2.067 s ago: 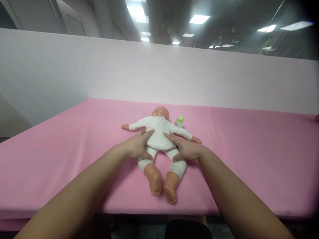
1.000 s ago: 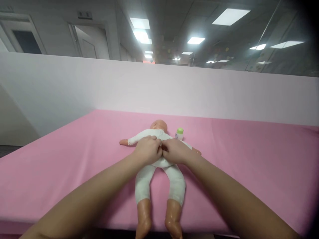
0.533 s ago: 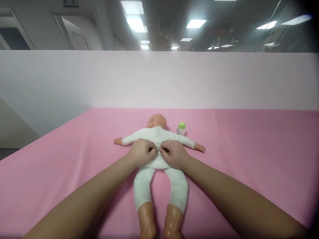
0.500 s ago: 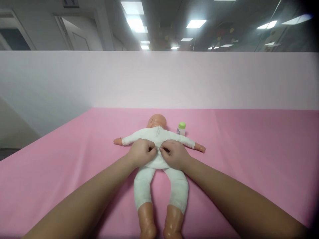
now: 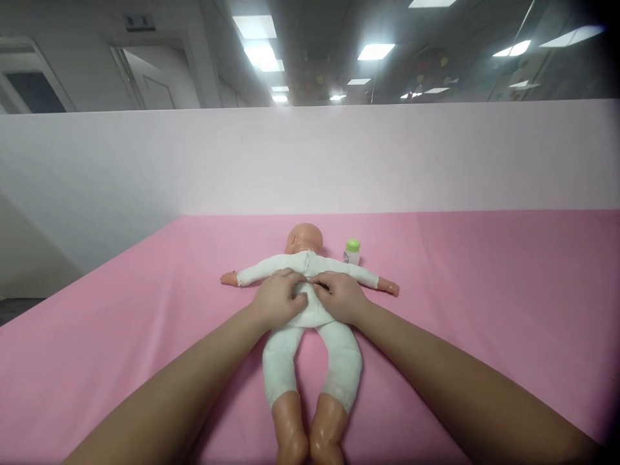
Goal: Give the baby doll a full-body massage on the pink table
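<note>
A baby doll (image 5: pixel 314 315) in a white cloth suit lies on its belly, head away from me and arms spread wide. My left hand (image 5: pixel 281 298) rests on the left side of its back, fingers reaching forward and thumb held apart from them. On the right side of the back, my right hand (image 5: pixel 341 296) has its fingers bent and thumb close to the fingertips, at the cloth near the midline. What lies under the right fingertips is too small to make out clearly. Both bare lower legs of the doll point toward me.
A small clear bottle (image 5: pixel 352 256) with a green cap stands beyond the doll's right-hand arm. Pink covering (image 5: pixel 484 290) spreads under everything. A white padded wall (image 5: pixel 310 161) rises behind, with a door (image 5: pixel 157 77) and ceiling lights beyond.
My left thumb has parted from its fingers, which now reach further forward. The right fingertips have shifted slightly up the back. The doll's feet have come closer together.
</note>
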Demonstrator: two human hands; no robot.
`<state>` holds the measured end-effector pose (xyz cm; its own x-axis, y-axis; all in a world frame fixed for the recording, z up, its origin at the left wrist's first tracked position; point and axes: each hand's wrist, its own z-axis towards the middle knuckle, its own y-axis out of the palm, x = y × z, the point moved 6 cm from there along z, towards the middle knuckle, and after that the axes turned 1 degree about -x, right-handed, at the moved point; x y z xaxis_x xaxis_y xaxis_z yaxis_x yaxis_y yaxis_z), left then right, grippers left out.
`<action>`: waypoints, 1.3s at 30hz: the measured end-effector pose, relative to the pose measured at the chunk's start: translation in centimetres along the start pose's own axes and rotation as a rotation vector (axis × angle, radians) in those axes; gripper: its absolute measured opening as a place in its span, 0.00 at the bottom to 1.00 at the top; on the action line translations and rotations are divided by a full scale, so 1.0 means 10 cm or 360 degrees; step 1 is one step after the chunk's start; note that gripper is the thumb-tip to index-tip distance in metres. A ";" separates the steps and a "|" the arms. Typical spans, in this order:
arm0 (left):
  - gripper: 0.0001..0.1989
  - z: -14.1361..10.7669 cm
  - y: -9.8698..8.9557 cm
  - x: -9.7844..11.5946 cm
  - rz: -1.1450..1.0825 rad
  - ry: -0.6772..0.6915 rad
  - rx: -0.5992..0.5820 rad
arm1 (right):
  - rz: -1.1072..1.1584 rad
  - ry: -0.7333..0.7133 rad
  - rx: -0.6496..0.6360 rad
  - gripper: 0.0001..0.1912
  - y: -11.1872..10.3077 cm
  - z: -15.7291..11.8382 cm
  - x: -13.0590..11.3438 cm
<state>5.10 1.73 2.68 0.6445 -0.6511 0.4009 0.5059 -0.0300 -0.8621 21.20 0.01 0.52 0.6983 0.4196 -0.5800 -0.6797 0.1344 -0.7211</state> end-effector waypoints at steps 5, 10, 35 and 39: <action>0.13 0.06 -0.07 -0.23 -0.0400 -0.0169 0.0078 | 0.0110 0.0091 0.0090 0.12 -0.07 0.05 0.08; 0.11 0.02 -0.18 -0.15 0.0023 -0.0043 0.0403 | -0.0023 -0.0119 0.0379 0.05 -0.11 0.02 0.05; 0.32 0.08 0.05 -0.14 0.0360 0.0132 0.0155 | -0.0199 -0.0102 0.0191 0.31 0.09 0.07 0.16; 0.30 0.12 0.11 -0.22 0.0291 0.0046 -0.0025 | -0.0137 -0.0015 -0.0003 0.29 0.13 0.09 0.21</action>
<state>4.91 4.03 1.26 0.7083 -0.6681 0.2281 0.3725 0.0792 -0.9247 21.59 1.83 -1.26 0.7518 0.4151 -0.5124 -0.6170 0.1687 -0.7687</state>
